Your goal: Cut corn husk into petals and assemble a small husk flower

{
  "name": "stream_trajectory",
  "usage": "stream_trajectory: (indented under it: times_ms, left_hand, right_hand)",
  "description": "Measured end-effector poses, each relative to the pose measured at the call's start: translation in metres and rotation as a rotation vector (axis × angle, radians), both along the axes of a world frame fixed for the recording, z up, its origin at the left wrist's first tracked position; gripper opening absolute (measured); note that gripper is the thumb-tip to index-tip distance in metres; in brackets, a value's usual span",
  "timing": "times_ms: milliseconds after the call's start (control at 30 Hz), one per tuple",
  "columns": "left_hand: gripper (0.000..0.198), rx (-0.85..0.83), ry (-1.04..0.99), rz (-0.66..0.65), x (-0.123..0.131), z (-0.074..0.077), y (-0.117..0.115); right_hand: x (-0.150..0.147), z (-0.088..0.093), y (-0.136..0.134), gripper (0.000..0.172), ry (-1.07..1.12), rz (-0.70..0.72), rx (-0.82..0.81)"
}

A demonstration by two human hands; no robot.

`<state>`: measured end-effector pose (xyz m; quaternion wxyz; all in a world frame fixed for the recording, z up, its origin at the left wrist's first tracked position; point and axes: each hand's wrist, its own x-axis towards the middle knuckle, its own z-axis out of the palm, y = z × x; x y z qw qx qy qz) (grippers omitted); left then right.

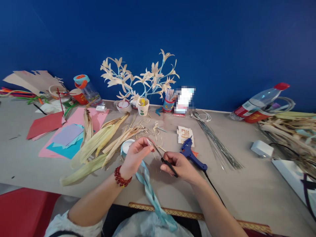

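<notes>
My left hand pinches a small pale piece, which looks like corn husk. In my right hand is a pair of black-handled scissors, its blades reaching up to the pale piece. Below my left hand a roll of light blue ribbon lies on the table, and a long strip of blue ribbon trails over the front edge onto my lap. Just right of my right hand rests a blue glue gun. Dried corn husks are spread left of my hands.
Husk flowers on blue stems stand in a white cup at the back. Coloured paper lies left. Metal wires, a plastic bottle, a white adapter and a power strip are right. A glue gun cord crosses the front.
</notes>
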<state>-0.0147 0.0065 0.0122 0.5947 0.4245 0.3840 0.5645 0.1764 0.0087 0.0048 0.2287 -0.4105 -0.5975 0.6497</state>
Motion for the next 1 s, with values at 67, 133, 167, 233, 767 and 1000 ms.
stream_trajectory:
  times_ms: [67, 133, 167, 233, 767, 1000]
  left_hand:
    - [0.011, -0.002, 0.01, -0.002, 0.0, 0.0015, -0.0001]
    - [0.012, -0.01, 0.023, -0.003, 0.0, 0.0027, -0.0003]
    - [0.012, -0.016, 0.028, -0.002, -0.0001, 0.0031, -0.0004]
    - [0.013, -0.029, 0.035, -0.004, -0.0006, 0.0036, -0.0005]
    - [0.014, -0.003, 0.1, -0.065, -0.0045, 0.0088, 0.0002]
    - [0.015, 0.014, 0.1, -0.067, -0.0036, 0.006, 0.001]
  right_hand:
    - [0.0011, 0.0003, 0.0004, 0.056, -0.009, 0.001, 0.016]
    - [0.002, 0.0009, 0.0007, 0.056, -0.018, 0.005, 0.027]
    - [0.0024, 0.0014, 0.0009, 0.056, -0.023, 0.008, 0.031]
    - [0.0032, 0.0022, 0.0012, 0.056, -0.03, 0.014, 0.035]
    - [0.0087, -0.0022, 0.0047, 0.055, -0.045, 0.022, 0.089]
    - [0.01, 0.0036, 0.004, 0.047, -0.094, -0.14, 0.117]
